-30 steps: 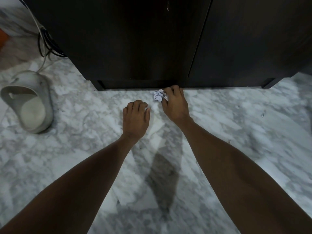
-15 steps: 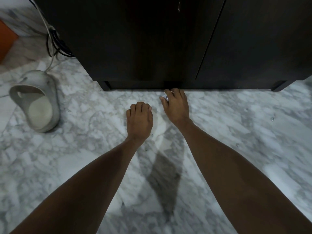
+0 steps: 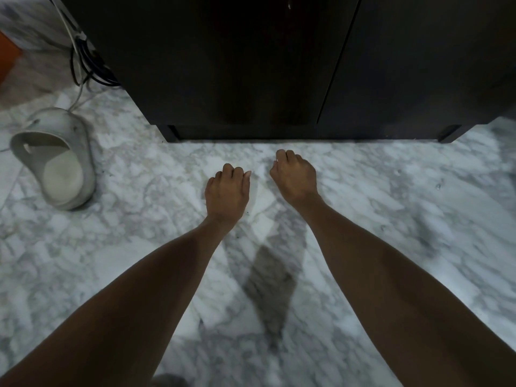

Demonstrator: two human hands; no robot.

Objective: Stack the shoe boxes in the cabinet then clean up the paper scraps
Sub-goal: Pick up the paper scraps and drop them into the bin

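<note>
Both hands, left (image 3: 227, 192) and right (image 3: 296, 177), are curled into fists (contents hidden) over the floor (image 3: 391, 219) near the cabinet (image 3: 251, 65).

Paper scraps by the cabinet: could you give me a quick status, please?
Both hands fisted, contents hidden. No scrap visible on the marble floor. Cabinet doors shut. Slipper lies well left.

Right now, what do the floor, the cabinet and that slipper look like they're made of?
Floor: polished marble or marble-look tile, white with grey veining. Cabinet: dark wood or laminate, matte; can't tell which. Slipper: moulded pale grey foam or rubber, seamless.
</note>
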